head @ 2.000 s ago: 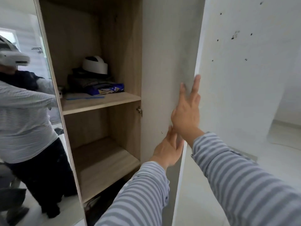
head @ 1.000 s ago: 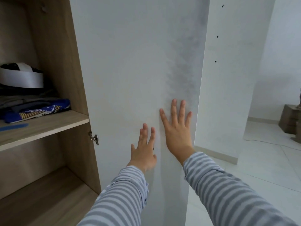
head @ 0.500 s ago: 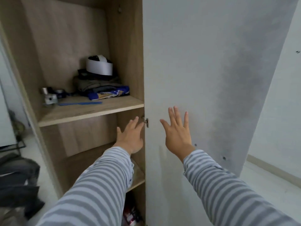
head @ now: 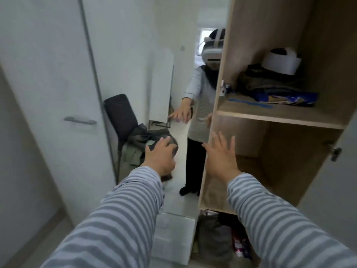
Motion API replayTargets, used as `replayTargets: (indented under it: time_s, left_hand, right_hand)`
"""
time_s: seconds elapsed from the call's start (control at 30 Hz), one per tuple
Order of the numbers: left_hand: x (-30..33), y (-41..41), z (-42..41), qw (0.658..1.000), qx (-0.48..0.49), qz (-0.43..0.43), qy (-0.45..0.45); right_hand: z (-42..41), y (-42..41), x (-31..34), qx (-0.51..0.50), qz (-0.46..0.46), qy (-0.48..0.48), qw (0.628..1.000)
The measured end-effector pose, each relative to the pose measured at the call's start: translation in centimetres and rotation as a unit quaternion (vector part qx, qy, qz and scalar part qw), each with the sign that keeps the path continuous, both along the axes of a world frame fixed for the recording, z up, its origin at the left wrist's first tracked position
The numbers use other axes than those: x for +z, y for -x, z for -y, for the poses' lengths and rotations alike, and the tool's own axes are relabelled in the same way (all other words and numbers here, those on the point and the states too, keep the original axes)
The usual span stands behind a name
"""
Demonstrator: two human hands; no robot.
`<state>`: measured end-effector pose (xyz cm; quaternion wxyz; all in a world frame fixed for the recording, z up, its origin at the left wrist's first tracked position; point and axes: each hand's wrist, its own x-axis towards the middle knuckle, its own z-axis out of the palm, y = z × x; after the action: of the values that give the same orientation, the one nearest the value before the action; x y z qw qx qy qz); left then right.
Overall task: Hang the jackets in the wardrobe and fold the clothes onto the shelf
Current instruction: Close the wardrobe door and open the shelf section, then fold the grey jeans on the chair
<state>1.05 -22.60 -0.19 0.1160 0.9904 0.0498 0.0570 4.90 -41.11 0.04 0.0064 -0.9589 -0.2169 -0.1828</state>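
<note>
The wooden wardrobe (head: 278, 117) stands open on the right. Its upper shelf holds folded dark clothes (head: 270, 82), a white band-shaped thing (head: 280, 60) and a blue packet (head: 286, 97); the lower shelf (head: 251, 171) is bare. My left hand (head: 160, 157) reaches forward with relaxed fingers in front of a mirror panel (head: 181, 74) and holds nothing. My right hand (head: 222, 153) is spread open at the wardrobe's left edge, also holding nothing. The mirror shows a dark chair (head: 119, 113) with crumpled grey and olive clothes (head: 143, 140) on it.
A white door with a grey handle (head: 80, 120) fills the left. The mirror shows a person in a striped shirt. A white box (head: 173, 238) lies on the floor below the mirror. A grey bag (head: 214, 235) sits in the wardrobe's bottom.
Both hands have come off the white wardrobe door and now stretch forward open. The view has swung left, bringing the mirror, the chair and the white door into sight.
</note>
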Motion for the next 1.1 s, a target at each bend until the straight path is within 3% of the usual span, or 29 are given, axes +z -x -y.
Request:
replayTargets:
  time_s: [0.23,0.47,0.73,0.87,1.1]
  left_hand:
    - [-4.3,13.7,-13.9,0.981,0.190,-0.040,0.003]
    - [-8.7,28.9,-20.0,0.916,0.390,-0.078,0.059]
    - [-14.9,46.0,-14.7,0.760,0.620,-0.085,0.176]
    - [-17.9,52.2,-11.1,0.682,0.690,-0.098,0.223]
    - [-21.5,60.2,-9.0,0.583,0.770,-0.054,0.254]
  right_hand:
    - [-16.8,6.6,-4.5,0.173,-0.041,0.031,0.984]
    - [-28.5,16.7,-9.6,0.365,-0.074,0.059,0.926]
    - [-33.6,30.2,-14.7,0.568,-0.116,0.151,0.801]
    - [-33.8,35.6,-17.2,0.633,-0.142,0.190,0.737]
    - [-36.8,44.6,-20.1,0.698,-0.164,0.246,0.653]
